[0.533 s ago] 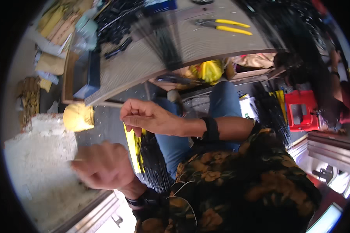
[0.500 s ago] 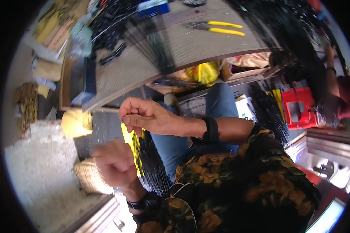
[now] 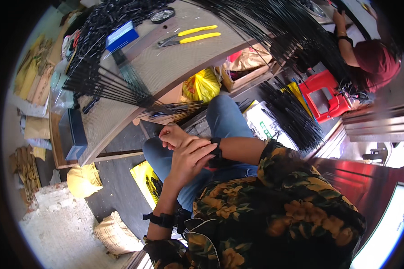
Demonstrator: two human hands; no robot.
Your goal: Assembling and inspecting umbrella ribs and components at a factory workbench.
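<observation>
My left hand (image 3: 191, 158) lies across my right wrist, its fingers bent over together with their tips at a black wrist strap (image 3: 217, 151). Just beyond it, my right hand (image 3: 173, 134) is loosely curled, and nothing shows in its fingers. Another black strap (image 3: 161, 219) circles my left forearm. Both hands are above my lap, over my jeans (image 3: 226, 119). On the worktable (image 3: 166, 62) ahead lie yellow-handled pliers (image 3: 191, 36), a blue box (image 3: 122, 36) and a fan of thin black rods (image 3: 107, 85).
A pile of small black parts (image 3: 98, 22) covers the table's far left. Beneath it sits a yellow plastic bag (image 3: 202, 85). To the right are bundled black rods (image 3: 292, 116), a red plastic stool (image 3: 325, 96) and another person in a maroon shirt (image 3: 377, 62). A sack (image 3: 117, 233) stands lower left.
My left hand has moved up and right, from apart and blurred to resting on my right wrist. The view has shifted, so the table and pliers appear farther left.
</observation>
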